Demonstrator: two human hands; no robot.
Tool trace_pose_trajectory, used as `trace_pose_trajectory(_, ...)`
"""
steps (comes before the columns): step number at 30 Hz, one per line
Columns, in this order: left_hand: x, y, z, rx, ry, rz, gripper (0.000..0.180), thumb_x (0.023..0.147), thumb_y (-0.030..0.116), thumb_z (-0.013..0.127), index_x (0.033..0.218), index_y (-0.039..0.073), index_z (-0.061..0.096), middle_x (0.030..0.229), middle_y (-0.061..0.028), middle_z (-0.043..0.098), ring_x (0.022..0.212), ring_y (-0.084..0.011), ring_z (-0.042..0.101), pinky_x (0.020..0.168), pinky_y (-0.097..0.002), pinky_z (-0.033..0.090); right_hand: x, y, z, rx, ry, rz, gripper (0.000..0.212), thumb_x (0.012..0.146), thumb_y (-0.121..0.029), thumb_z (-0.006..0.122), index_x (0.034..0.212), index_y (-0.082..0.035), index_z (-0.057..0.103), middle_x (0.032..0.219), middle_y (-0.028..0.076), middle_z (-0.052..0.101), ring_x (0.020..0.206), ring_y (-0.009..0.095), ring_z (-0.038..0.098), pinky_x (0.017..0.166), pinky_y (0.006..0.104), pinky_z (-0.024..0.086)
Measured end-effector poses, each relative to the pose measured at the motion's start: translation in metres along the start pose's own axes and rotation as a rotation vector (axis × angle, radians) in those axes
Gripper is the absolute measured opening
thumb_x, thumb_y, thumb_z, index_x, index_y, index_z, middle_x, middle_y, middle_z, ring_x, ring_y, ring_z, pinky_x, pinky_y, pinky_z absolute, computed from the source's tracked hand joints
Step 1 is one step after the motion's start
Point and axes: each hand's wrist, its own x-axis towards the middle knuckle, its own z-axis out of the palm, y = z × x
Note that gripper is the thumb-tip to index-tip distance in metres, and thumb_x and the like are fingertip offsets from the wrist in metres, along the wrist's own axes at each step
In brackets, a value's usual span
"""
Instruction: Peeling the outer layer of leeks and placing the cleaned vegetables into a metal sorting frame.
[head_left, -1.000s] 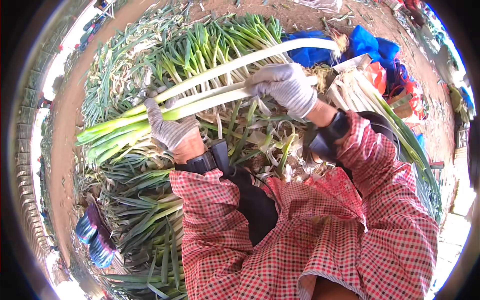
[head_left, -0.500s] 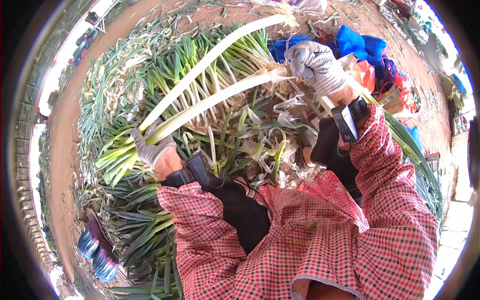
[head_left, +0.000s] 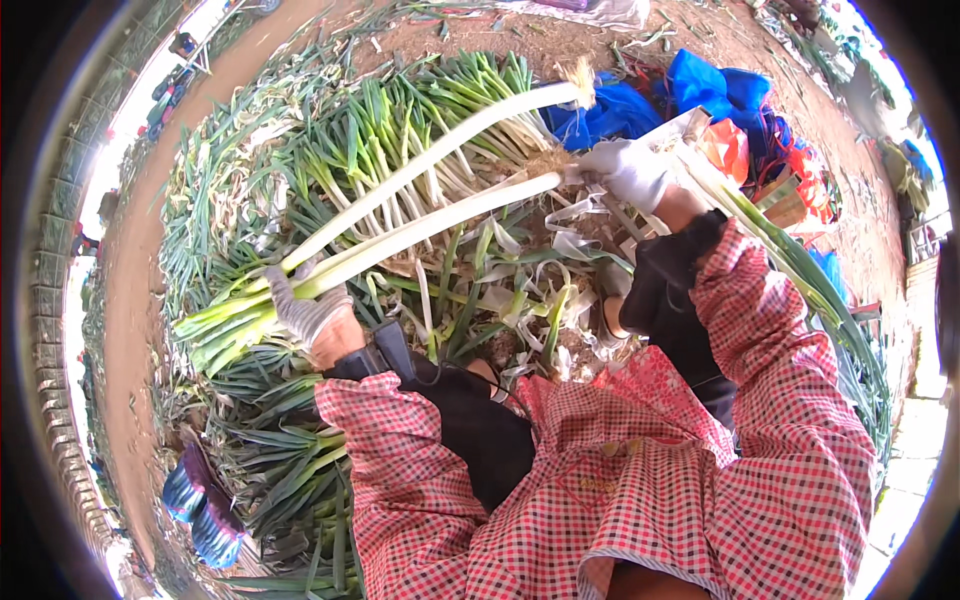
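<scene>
My left hand point(head_left: 308, 308), in a grey striped glove, is closed round two long green onions near their green tops. The upper green onion point(head_left: 440, 152) slants up to a bushy root end. Below it, the lower green onion point(head_left: 440, 227) reaches across to my right hand point(head_left: 632, 174). That gloved hand pinches the lower one's root end, palm turned down. Its fingertips are partly hidden. Behind both stalks lies a pile of green onions point(head_left: 375, 150) with white stems. Peeled leaf scraps point(head_left: 555, 300) litter the ground beneath.
Blue cloth or bags point(head_left: 715, 85) and a red-orange bag point(head_left: 728, 150) lie at the far right. Long green onions point(head_left: 790, 255) stretch beside my right arm. More leafy bundles point(head_left: 290, 470) and a blue-purple item point(head_left: 205, 510) lie at left. A dirt path point(head_left: 130, 300) runs beyond.
My right hand has moved down slightly and turned its palm down at the lower green onion's root end. The upper green onion's root end has dropped. The left hand keeps its hold.
</scene>
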Motion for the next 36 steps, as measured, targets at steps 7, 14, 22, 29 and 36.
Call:
trace_pose_trajectory(7,-0.018,0.003,0.017,-0.107,0.138,0.019,0.018,0.083,0.025,0.064,0.084,0.009,0.055,0.068,-0.0021,0.055,0.059,-0.0176,0.052,0.063,-0.0366,0.049,-0.006,0.013,0.064,-0.376,-0.932,0.290,0.068,0.060,-0.044,0.071,0.117,-0.012,0.051,0.103,0.016,0.059,0.090,0.030,0.058,0.075,0.0388,0.046)
trace_pose_trajectory(14,-0.009,-0.057,-0.001,-0.366,0.037,-0.311,0.020,0.083,0.026,0.062,0.079,0.008,0.056,0.067,-0.0053,0.058,0.067,-0.0211,0.058,0.071,-0.0403,0.051,0.064,-0.148,0.140,1.730,-0.030,0.098,0.089,0.076,-0.037,0.068,0.140,-0.002,0.018,0.145,0.015,0.022,0.131,0.023,0.026,0.105,0.0365,0.027)
trace_pose_trajectory(22,-0.089,-0.090,0.022,0.309,-0.860,-0.698,0.070,0.077,0.053,0.061,0.122,0.001,0.047,0.113,-0.0116,0.057,0.103,-0.0249,0.053,0.096,-0.0371,0.039,0.132,-0.142,0.005,1.482,0.739,0.103,0.018,0.077,-0.013,0.063,0.089,-0.001,0.057,0.084,0.011,0.062,0.077,0.021,0.061,0.077,0.0331,0.048)
trace_pose_trajectory(29,-0.114,-0.057,0.046,0.018,-1.257,-0.206,0.081,0.078,0.028,0.069,0.140,0.011,0.019,0.140,-0.0163,0.031,0.126,-0.0294,0.037,0.102,-0.0418,0.035,0.098,-0.141,-0.177,-0.651,0.651,0.156,0.029,0.076,-0.026,0.062,0.096,-0.006,0.056,0.073,0.013,0.062,0.067,0.025,0.063,0.058,0.0351,0.050)
trace_pose_trajectory(36,-0.195,-0.110,0.036,-0.021,-0.473,-0.599,0.049,0.080,0.009,0.066,0.122,0.009,0.041,0.101,-0.0094,0.060,0.086,-0.0247,0.061,0.072,-0.0336,0.057,-0.080,-0.158,-0.092,-0.877,-0.230,0.326,0.036,0.071,-0.029,0.066,0.096,-0.009,0.049,0.075,0.009,0.055,0.065,0.027,0.060,0.055,0.0401,0.048)
